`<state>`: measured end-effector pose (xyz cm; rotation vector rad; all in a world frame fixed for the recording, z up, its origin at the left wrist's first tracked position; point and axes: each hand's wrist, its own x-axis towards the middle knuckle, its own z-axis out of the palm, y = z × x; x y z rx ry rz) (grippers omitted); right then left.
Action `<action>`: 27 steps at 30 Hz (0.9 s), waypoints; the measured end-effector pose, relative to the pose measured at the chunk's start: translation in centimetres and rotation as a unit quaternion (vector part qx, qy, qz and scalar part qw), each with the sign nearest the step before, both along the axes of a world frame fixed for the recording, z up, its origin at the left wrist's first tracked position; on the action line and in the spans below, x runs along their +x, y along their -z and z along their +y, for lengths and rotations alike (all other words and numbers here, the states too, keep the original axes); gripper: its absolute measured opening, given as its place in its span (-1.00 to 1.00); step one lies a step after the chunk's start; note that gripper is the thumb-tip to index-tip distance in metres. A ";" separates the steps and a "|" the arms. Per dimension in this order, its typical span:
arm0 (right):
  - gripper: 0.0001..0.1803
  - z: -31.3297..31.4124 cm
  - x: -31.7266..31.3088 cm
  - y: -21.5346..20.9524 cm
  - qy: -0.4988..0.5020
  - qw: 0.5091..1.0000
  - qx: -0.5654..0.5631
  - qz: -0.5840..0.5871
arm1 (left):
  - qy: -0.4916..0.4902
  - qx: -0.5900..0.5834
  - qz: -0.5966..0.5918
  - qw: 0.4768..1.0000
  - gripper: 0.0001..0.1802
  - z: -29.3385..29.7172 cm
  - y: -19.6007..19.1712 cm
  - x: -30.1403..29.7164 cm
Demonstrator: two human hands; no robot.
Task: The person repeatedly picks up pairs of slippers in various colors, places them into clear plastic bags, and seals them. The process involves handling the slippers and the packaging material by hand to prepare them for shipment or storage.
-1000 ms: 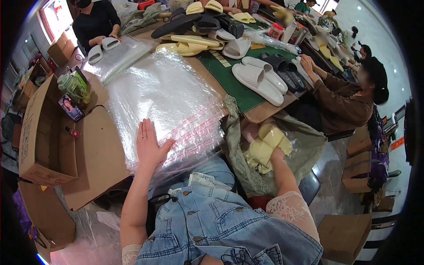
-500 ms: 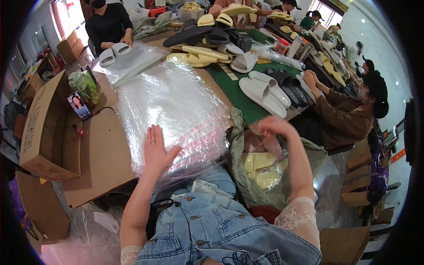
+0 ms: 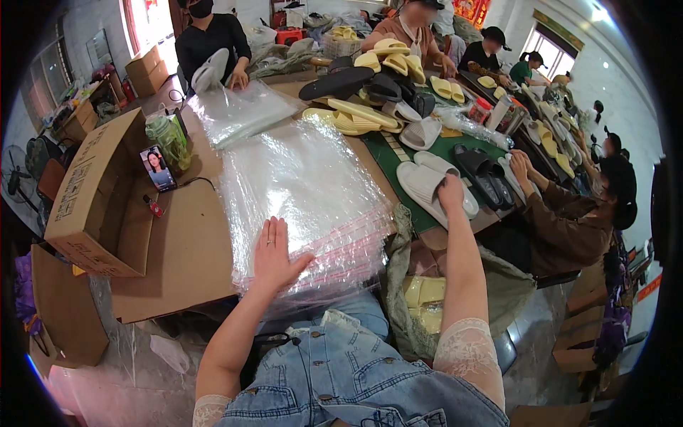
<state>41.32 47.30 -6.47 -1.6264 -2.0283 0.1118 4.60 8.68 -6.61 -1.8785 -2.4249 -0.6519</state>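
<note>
My left hand [image 3: 276, 255] lies flat, fingers stretched, on a fanned stack of clear plastic bags [image 3: 299, 171] with pink-striped edges. To the right, my right hand [image 3: 449, 192] is closed on the pair of light grey slide slippers [image 3: 421, 183], its fingers at the strap and partly hidden. That pair lies on a green mat [image 3: 384, 151]. Black slides [image 3: 478, 169] sit just beyond it. Below my right forearm a grey-green woven sack [image 3: 402, 285] holds pale yellow slides [image 3: 425, 293] in clear wrapping.
An open cardboard box [image 3: 96, 206], a phone [image 3: 157, 169] and a green bottle [image 3: 168, 140] stand on the left. Black and yellow slides [image 3: 356, 115] are heaped at the table's far side. A co-worker in brown [image 3: 580, 213] sits at the right; another in black [image 3: 213, 53] stands far left.
My right hand has moved up and away from above the sack onto the light grey slides. My left hand stays on the bags. The co-worker in black has lifted a pair of slides.
</note>
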 end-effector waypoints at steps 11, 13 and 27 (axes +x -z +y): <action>-0.60 -13.5 -3.2 -0.9 -0.033 0.998 0.025 0.043 | 0.049 0.020 -0.022 0.998 -0.05 0.1 -0.4 -1.2; -0.63 -13.4 -3.2 -0.4 -0.027 0.998 0.039 0.031 | 0.067 -0.010 -0.032 0.997 -0.08 0.2 -1.2 -1.9; -0.73 -17.7 -0.3 0.5 -0.006 0.984 0.127 0.122 | 0.080 0.002 -0.043 0.996 -0.40 0.4 -2.7 -2.9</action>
